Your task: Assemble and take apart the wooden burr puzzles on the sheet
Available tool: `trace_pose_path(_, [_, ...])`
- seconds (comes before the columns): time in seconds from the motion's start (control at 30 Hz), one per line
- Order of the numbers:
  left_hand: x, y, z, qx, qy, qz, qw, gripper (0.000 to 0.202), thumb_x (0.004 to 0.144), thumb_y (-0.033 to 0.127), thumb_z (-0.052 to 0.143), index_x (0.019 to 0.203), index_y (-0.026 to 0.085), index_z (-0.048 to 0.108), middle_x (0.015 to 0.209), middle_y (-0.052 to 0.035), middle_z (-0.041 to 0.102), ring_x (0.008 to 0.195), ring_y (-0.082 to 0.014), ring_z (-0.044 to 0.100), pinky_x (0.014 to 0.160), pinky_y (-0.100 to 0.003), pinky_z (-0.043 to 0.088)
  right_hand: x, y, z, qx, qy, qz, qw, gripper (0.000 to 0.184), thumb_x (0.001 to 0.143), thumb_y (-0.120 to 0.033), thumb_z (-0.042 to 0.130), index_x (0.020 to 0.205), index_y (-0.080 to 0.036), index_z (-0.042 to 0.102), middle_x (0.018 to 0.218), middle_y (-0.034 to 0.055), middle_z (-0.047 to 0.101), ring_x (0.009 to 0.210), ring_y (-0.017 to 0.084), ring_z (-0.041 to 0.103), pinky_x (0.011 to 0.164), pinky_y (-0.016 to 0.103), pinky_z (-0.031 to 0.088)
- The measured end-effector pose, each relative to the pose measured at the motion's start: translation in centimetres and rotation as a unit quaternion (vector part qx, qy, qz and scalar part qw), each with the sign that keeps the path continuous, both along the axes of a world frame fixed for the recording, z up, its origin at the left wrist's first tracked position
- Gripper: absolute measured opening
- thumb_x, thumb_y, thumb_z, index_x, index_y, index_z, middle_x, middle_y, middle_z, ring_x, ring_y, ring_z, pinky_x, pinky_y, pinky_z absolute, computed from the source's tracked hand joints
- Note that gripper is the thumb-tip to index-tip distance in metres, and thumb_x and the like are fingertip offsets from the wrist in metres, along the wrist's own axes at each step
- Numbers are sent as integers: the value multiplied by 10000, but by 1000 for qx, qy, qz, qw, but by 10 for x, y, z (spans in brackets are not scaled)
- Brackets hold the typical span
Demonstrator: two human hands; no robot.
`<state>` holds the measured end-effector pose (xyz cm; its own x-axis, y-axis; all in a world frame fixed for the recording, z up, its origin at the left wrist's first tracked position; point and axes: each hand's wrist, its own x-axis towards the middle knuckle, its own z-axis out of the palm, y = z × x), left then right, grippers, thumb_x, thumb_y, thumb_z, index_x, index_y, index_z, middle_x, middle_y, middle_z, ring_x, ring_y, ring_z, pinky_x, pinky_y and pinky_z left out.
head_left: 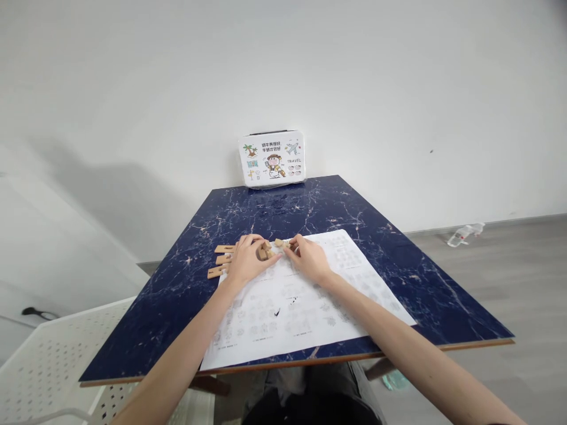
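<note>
Gripping a wooden block cluster with your left hand, you pinch a small wooden piece in the fingertips of your right hand, both near the centre of the frame. A loose pinch could drop that piece, and pressing unevenly might make the cluster slip apart. Left of centre, three slotted wooden strips lie beside your left hand, which partly hides them and could nudge them. The printed sheet underneath may slide on the blue table; a white case stands upper centre, well clear.
</note>
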<state>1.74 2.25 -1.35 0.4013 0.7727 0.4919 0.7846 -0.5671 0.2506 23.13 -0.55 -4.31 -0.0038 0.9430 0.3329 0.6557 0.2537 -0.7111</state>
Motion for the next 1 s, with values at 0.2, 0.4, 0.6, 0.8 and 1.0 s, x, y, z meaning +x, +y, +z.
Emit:
trace_pose_path(0.2, [-1,1,-6,-26,20,15,999,486,869,700,691,1050,252,740,1145,-93,711,1110,-351,618,1004,-532,486,-1,0,-3,20,-41,48,998,189,968,-296,677,1131,-217,622,1103,88,740,819,203,661,729,306,444])
trace_pose_path(0.4, [-5,2,-10,-33,14,30,999,562,909,692,650,1224,227,656,1178,-117,703,1145,-367,626,996,-520,486,-1,3,-10,37,-42,113,992,341,932,-211,688,1264,-209,612,1209,90,713,864,175,669,849,325,507])
trace_pose_path(0.6, [-18,7,-10,-51,28,7,998,533,910,644,676,1264,248,632,1237,-107,692,1195,-358,613,1035,-500,474,-1,4,-13,47,-35,136,989,348,940,-136,631,1283,-196,617,1189,102,719,870,179,669,873,339,518])
trace_pose_path(0.8, [-26,8,-10,-68,36,-12,997,607,901,657,670,1370,278,598,1340,-108,665,1270,-368,589,1072,-507,459,0,4,-12,57,-27,139,988,205,930,-149,641,1128,-200,650,1058,75,714,945,209,650,867,341,512])
trace_pose_path(1.0, [-24,4,-8,-84,34,-21,996,851,790,745,736,1476,287,527,1451,-123,617,1346,-398,562,1138,-545,412,0,-2,-6,61,-28,179,982,261,938,-86,600,1154,-217,662,1077,73,732,1019,221,655,930,372,516])
